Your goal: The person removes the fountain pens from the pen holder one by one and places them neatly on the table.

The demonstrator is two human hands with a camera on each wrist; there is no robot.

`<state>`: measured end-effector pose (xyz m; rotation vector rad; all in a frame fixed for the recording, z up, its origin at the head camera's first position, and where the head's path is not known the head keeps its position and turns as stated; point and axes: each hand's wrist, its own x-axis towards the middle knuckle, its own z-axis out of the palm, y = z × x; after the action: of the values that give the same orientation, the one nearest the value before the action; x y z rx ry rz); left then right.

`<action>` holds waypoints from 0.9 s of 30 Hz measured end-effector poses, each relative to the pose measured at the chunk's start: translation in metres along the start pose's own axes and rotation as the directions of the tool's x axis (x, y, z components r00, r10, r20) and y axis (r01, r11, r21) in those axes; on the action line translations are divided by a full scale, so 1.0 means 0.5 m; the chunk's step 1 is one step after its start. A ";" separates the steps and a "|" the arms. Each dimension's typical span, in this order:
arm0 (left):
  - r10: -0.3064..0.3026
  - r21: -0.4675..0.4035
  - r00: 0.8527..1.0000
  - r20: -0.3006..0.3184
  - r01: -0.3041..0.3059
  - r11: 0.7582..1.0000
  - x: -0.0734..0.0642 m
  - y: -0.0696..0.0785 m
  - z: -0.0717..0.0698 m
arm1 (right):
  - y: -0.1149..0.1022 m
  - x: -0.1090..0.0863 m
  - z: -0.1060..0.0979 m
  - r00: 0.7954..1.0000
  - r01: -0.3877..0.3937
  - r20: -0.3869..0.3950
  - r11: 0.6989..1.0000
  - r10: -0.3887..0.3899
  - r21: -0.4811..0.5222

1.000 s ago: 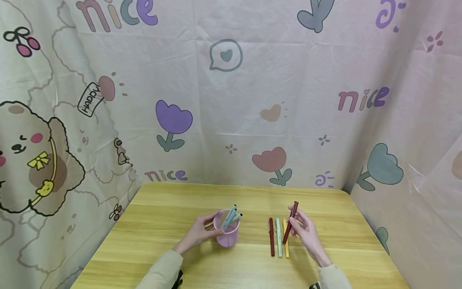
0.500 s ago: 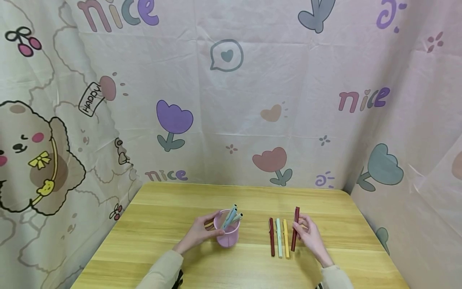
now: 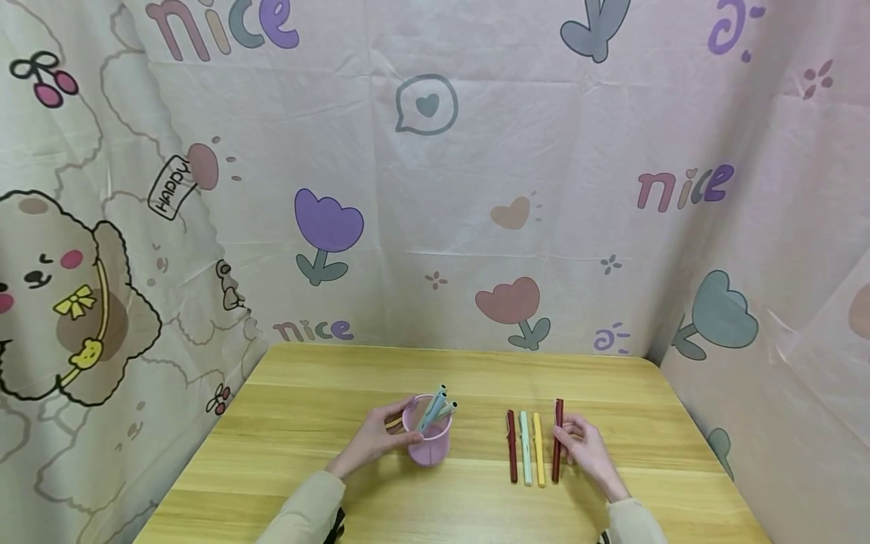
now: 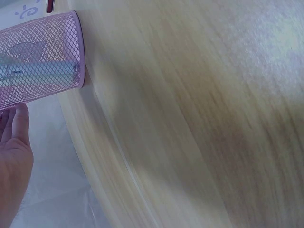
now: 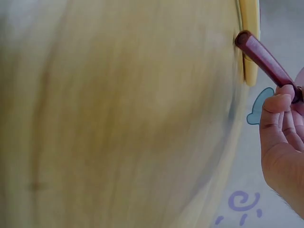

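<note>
Pink cup [image 3: 430, 452] in left hand's [image 3: 374, 440] grip, mesh [image 4: 47, 35] clear only from that wrist, red pen [image 3: 557, 453] in right hand's [image 3: 588, 449] pinch.

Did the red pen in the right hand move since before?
Yes: in the head view, the red pen moved right and down, from overlapping the yellow pen to clear of its right side.

The worktop [image 3: 306, 393] has a pale yellow wood-grain surface and a rounded far right corner. Behind it hangs the rear cloth [image 3: 408, 174] — pale, pinkish and creased along straight fold lines — printed with tulips [image 3: 328, 227], hearts [image 3: 427, 104] and "nice". The left cloth [image 3: 129, 363] carries a cartoon animal [image 3: 37, 321] and cherries [image 3: 49, 94]. The right cloth [image 3: 802, 257] hangs at an angle. Glare [image 4: 285, 38] whitens part of the worktop.
</note>
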<state>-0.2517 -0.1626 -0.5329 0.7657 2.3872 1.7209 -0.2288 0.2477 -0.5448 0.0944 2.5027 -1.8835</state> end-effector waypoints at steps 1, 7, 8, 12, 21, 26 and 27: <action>-0.001 0.000 1.000 0.001 0.001 1.000 0.000 0.000 0.000 | 0.002 0.001 -0.001 1.000 -0.010 0.006 1.000 0.010 -0.003; -0.009 0.007 1.000 0.001 0.009 1.000 -0.002 0.000 0.000 | 0.010 0.004 -0.001 0.998 -0.041 0.042 0.999 0.041 -0.008; -0.010 0.008 1.000 0.002 0.010 1.000 -0.003 0.001 0.000 | 0.011 0.005 -0.001 0.998 -0.040 0.047 0.999 0.040 -0.010; -0.019 0.004 1.000 0.003 0.019 1.000 -0.003 0.002 0.000 | 0.018 0.009 -0.002 0.996 -0.049 0.073 0.999 0.049 -0.012; -0.011 0.015 1.000 -0.004 0.011 1.000 -0.002 -0.001 0.001 | 0.029 0.018 -0.010 0.990 -0.013 0.139 0.998 0.021 -0.058; -0.018 0.011 1.000 -0.014 0.018 1.000 -0.002 0.000 0.001 | 0.031 0.018 -0.012 0.985 0.014 0.173 0.997 0.000 -0.082; -0.018 0.014 1.000 -0.014 0.018 1.000 -0.003 0.000 0.001 | 0.031 0.018 -0.012 0.985 0.019 0.175 0.996 -0.003 -0.091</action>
<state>-0.2503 -0.1626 -0.5332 0.7345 2.4104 1.7095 -0.2367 0.2582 -0.5583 -0.0822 2.4710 -1.6950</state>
